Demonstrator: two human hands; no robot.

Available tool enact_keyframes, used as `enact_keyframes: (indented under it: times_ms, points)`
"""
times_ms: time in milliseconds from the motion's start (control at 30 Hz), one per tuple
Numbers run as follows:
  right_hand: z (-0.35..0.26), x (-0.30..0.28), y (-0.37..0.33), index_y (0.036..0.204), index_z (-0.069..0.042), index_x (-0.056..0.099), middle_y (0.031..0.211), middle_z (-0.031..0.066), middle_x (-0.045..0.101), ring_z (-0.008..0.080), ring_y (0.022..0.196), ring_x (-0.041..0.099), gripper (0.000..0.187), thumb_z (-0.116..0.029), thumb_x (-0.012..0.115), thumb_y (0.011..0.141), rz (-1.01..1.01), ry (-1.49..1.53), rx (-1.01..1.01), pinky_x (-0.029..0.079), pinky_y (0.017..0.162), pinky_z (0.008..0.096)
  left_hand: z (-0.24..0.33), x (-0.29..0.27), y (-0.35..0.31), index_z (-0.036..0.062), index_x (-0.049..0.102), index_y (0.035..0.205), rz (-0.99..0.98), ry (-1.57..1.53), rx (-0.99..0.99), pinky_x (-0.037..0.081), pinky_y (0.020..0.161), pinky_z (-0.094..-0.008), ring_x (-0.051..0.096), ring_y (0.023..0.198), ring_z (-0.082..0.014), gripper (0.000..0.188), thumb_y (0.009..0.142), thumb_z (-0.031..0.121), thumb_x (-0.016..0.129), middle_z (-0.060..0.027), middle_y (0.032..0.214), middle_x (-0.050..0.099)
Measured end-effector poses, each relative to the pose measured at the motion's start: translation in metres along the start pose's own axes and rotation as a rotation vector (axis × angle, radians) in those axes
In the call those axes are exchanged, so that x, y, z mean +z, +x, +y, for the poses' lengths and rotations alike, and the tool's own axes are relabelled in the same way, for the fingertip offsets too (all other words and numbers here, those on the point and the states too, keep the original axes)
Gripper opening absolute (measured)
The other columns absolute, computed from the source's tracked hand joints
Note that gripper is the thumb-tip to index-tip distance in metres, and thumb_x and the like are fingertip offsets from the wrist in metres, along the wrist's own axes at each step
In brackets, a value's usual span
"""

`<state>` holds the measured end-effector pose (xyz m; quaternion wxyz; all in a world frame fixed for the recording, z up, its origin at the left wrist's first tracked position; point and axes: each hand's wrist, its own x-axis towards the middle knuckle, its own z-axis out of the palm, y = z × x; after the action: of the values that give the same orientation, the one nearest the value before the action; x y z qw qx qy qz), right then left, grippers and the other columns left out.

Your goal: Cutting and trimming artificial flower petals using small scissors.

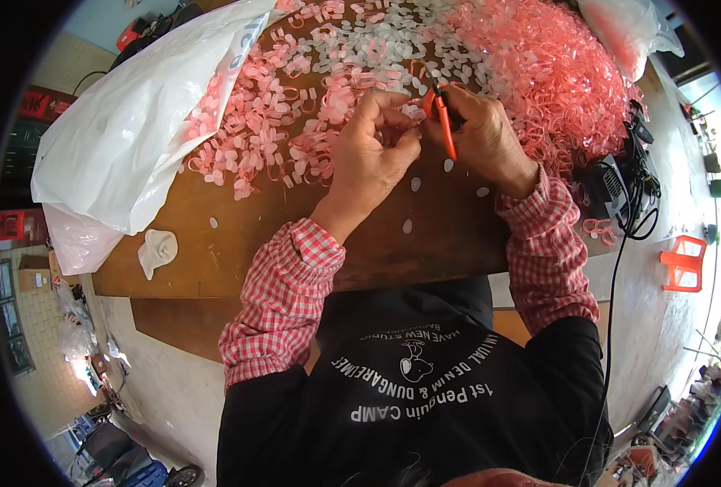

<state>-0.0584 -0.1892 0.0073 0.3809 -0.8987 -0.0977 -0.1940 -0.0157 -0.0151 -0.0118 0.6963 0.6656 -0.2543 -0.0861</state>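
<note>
My right hand (490, 134) is closed around orange-handled nippers (446, 130), whose black end points away from me; their jaws are too small to make out. Just left of them, my left hand (366, 158) is closed in a pinch on a small pale pink plastic piece (414, 112), partly hidden by the fingers. Both hands are close together above the brown table (450, 235). Beyond my left hand lie pink plastic loops with pale oval tabs (243, 122). Loose whitish oval pieces (360, 45) are scattered farther back.
A large heap of pink loops (539, 73) covers the far right. A big white plastic bag (149, 122) lies at the left, with a crumpled white scrap (157, 252) near it. Black cables (641, 191) and a grey device (612, 183) sit at the right edge. An orange stool (684, 264) stands beyond.
</note>
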Motion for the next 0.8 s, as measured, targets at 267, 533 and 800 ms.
enact_keyframes:
  times_ms: [267, 533, 800]
  points:
    - [0.013, -0.021, 0.007, 0.084, 0.001, 0.061, 0.058, 0.0119, 0.057, 0.0114, 0.052, 0.055, 0.025, -0.022, 0.070, 0.087, 0.350, -0.016, 0.179, 0.043, 0.047, 0.0322, 0.014, 0.003, 0.014, -0.0001, 0.060, 0.108, -0.117, 0.057, -0.079, 0.052, 0.062, -0.0222, 0.061, 0.067, -0.0085, 0.024, 0.086, 0.002, 0.065, -0.0047, 0.087, 0.064]
    - [0.042, -0.049, -0.003, 0.082, 0.004, 0.056, 0.071, 0.0217, 0.059, 0.0389, 0.062, 0.055, 0.037, -0.025, 0.078, 0.078, 0.241, -0.419, 0.248, 0.045, 0.059, 0.0429, 0.007, -0.025, 0.117, 0.0062, 0.063, 0.117, -0.199, 0.817, 0.508, 0.053, 0.071, -0.0285, 0.061, 0.082, -0.0157, 0.032, 0.088, 0.019, 0.067, -0.0116, 0.112, 0.057]
    - [0.038, -0.041, -0.006, 0.092, 0.004, 0.049, 0.081, 0.0226, 0.057, 0.0413, 0.075, 0.056, 0.039, -0.018, 0.078, 0.076, 0.195, -0.328, 0.075, 0.045, 0.065, 0.0439, -0.004, -0.041, 0.122, 0.0047, 0.068, 0.105, -0.576, 1.227, 0.366, 0.047, 0.094, -0.0380, 0.060, 0.110, -0.0273, 0.023, 0.084, 0.016, 0.066, -0.0123, 0.111, 0.065]
